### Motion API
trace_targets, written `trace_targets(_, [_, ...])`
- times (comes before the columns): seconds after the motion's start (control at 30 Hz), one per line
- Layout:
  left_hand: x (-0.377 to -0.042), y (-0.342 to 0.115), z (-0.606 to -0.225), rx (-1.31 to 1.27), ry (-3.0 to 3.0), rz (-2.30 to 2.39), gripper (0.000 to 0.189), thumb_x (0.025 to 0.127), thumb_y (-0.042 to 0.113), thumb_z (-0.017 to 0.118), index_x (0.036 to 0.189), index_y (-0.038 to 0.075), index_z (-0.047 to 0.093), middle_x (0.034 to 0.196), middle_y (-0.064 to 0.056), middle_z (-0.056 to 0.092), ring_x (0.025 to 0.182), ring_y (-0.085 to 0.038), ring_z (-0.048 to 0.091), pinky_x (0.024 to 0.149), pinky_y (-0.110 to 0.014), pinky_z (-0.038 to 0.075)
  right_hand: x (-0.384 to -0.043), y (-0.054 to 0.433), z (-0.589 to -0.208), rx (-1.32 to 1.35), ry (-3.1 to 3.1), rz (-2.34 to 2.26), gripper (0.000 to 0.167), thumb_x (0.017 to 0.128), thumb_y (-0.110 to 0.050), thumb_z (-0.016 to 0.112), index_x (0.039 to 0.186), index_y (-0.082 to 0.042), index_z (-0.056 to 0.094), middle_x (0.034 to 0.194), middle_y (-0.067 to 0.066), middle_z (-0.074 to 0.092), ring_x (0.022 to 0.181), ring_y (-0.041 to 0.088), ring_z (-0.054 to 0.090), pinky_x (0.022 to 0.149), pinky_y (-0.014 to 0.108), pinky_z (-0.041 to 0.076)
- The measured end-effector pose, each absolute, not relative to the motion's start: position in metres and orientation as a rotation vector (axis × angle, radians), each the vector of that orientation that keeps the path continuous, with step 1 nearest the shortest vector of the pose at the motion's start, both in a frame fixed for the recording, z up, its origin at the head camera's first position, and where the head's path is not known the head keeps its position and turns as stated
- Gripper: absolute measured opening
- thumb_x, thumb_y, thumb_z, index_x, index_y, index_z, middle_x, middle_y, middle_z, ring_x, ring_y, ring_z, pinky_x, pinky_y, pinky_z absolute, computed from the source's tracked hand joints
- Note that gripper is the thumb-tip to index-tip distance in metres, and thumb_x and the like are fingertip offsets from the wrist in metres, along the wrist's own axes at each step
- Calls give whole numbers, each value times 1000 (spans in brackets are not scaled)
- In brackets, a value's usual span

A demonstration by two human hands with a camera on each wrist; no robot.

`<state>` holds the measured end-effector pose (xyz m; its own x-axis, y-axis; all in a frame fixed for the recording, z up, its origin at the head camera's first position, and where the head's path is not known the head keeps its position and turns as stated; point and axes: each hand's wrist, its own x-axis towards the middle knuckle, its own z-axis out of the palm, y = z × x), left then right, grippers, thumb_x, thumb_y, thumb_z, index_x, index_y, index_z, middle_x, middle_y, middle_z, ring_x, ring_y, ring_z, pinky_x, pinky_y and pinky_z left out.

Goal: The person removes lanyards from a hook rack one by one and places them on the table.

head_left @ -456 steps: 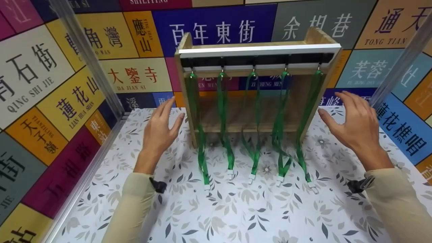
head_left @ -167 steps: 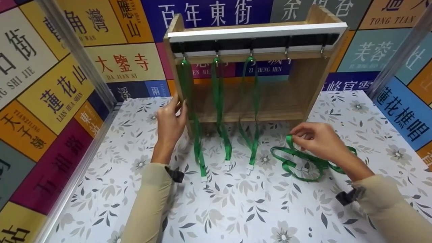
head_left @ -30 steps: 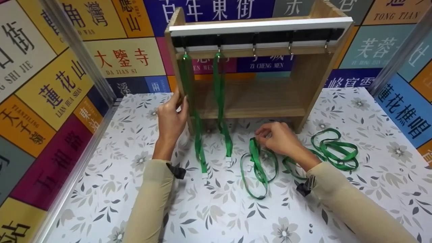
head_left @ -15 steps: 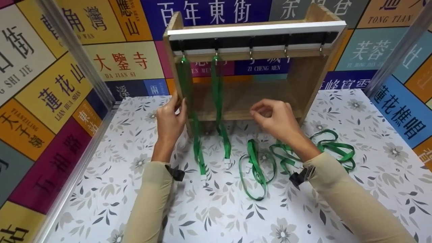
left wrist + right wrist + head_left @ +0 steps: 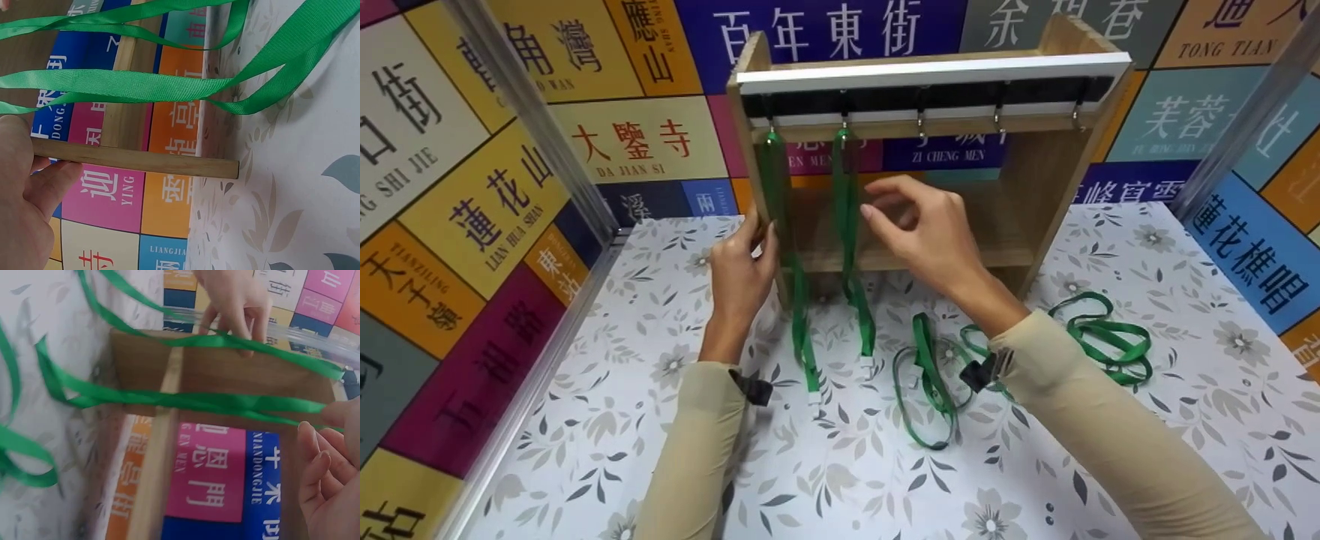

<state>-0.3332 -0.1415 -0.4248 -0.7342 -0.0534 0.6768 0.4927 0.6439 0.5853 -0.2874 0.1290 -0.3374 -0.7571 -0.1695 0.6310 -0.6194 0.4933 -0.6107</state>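
Observation:
A wooden rack (image 5: 1046, 172) with a row of metal hooks stands at the back of the table. Two green lanyards hang from its left hooks: the leftmost lanyard (image 5: 801, 315) and the second lanyard (image 5: 846, 217). My left hand (image 5: 739, 274) pinches the rack's left side panel (image 5: 146, 160) between thumb and fingers. Just right of the second lanyard is my right hand (image 5: 934, 232), thumb and forefinger parted. In the right wrist view its fingertips (image 5: 308, 433) lie close by that strap; contact is unclear.
A looped green lanyard (image 5: 928, 375) lies in front of the rack. More lanyard loops (image 5: 1117, 341) lie to its right, partly behind the right forearm. The three right hooks (image 5: 997, 120) carry no lanyard. Sign-patterned panels (image 5: 472, 217) surround the floral table (image 5: 810, 480).
Three lanyards have come off the right hooks onto the table. In the last second my right hand left the third one and rose leftward to the second hanging lanyard. My left hand stays put.

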Motion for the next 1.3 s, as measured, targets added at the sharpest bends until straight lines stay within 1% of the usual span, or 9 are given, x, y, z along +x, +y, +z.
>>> trace_targets(0.17, [-333,-140,-424,-341,-2199,-1056,40,111,25,64,149,13,65,132,-13,78,116,-27,79,96,-40,67,-292,116,-328,605,-2213,1182,26,105,-28,74,126,-13,77,109,0,84,69,11,66,61,18,52])
trace_targets(0.3, [-333,-140,-424,-342,-2197,-1063,40,111,25,64,148,13,65,133,-13,78,117,-27,79,97,-40,66,-297,107,-321,533,-2207,1169,27,105,-29,74,124,-11,77,109,2,84,67,12,66,59,18,51])
trace_targets(0.47, [-333,-140,-425,-346,-2184,-1059,41,111,24,64,150,14,64,132,-13,78,116,-26,79,96,-40,66,-302,98,-315,475,-2211,1179,26,105,-30,73,123,-11,77,107,1,84,68,13,65,60,19,51])
trace_targets(0.6, [-333,-139,-427,-360,-2172,-1069,40,110,23,64,149,13,65,130,-14,79,114,-26,80,95,-40,67,-305,93,-311,458,-2183,1194,20,105,-26,73,116,-10,78,104,1,83,73,11,67,65,19,52])
trace_targets(0.77, [-333,-139,-426,-368,-2171,-1069,39,111,24,63,148,13,66,129,-14,79,114,-26,80,94,-39,67,-304,92,-306,484,-2065,1224,14,103,-21,75,107,-8,81,94,2,82,71,10,65,65,18,51])
trace_targets(0.9, [-334,-141,-426,-366,-2178,-1031,38,111,25,63,147,12,66,130,-14,79,114,-26,80,94,-38,67,-297,92,-300,530,-2007,1268,13,103,-20,75,107,-9,81,92,0,81,67,9,64,62,20,53])
trace_targets(1.03, [-334,-142,-426,-369,-2172,-1022,37,111,24,63,145,11,67,128,-15,80,113,-26,80,93,-38,68,-283,91,-295,587,-1981,1320,13,103,-23,76,108,-13,82,96,-1,79,69,9,63,64,22,55])
trace_targets(1.13, [-334,-142,-426,-365,-2167,-1040,37,111,24,63,145,10,67,128,-16,79,113,-27,80,92,-41,68,-269,90,-292,632,-1967,1352,14,103,-25,77,110,-14,82,101,-2,77,72,9,64,66,22,57])
trace_targets(1.3, [-333,-142,-425,-348,-2184,-1074,43,111,25,63,152,13,63,134,-15,77,117,-27,79,94,-42,67,-245,93,-294,705,-1953,1378,13,102,-21,78,111,-13,82,104,-2,75,72,11,66,65,23,59])
